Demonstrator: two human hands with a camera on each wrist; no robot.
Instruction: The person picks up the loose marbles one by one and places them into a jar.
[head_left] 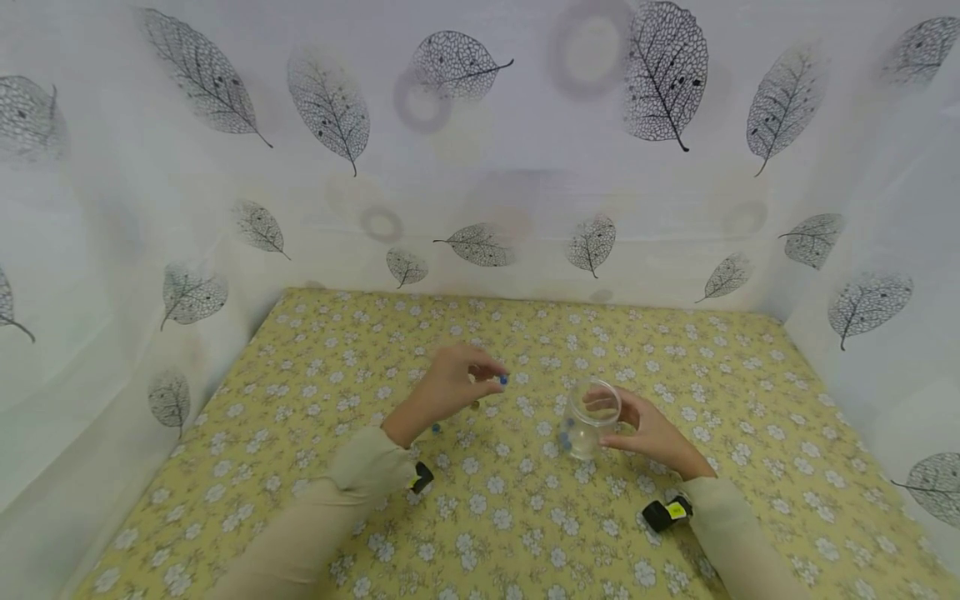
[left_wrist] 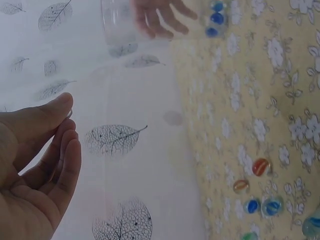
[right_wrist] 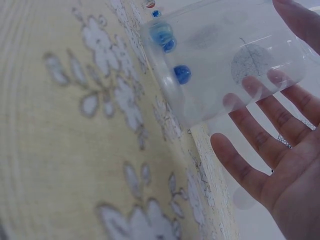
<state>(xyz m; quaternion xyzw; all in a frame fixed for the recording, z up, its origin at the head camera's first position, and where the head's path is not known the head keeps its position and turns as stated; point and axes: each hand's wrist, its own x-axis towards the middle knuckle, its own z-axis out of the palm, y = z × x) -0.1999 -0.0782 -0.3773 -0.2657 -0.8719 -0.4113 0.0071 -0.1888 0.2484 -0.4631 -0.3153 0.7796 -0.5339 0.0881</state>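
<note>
Around everything, pale curtain walls (head_left: 480, 167) printed with grey skeleton leaves. Below, a yellow floral tablecloth (head_left: 525, 517) spread flat across the whole work surface. Right of centre on it, a clear plastic jar (head_left: 588, 419), upright, mouth open, a few blue marbles (head_left: 566, 439) settled at the bottom. Cupped round the jar's far side, the right hand (head_left: 652, 433), fingers spread and lightly curved against the wall with the thumb at the near side, steadying rather than squeezing. Left of the jar and well apart from it, raised above the cloth, the left hand (head_left: 450, 387), thumb and fingertips pinched together on a single blue marble (head_left: 503, 380). Smallest of all, loose marbles (left_wrist: 260, 200) scattered on the cloth beneath and near that hand: red, orange, blue, a green one at the edge of the left wrist view. By judgement, a light, thin-walled jar, smooth and somewhat slippery, easy to tip or dent; best held low round the body with a broad, gentle wrap, away from the rim. Marbles probably glass: hard, dense for their size, very round and slick, prone to rolling and bouncing; best taken singly, pinched across the middle between thumb pad and fingertips.
</note>
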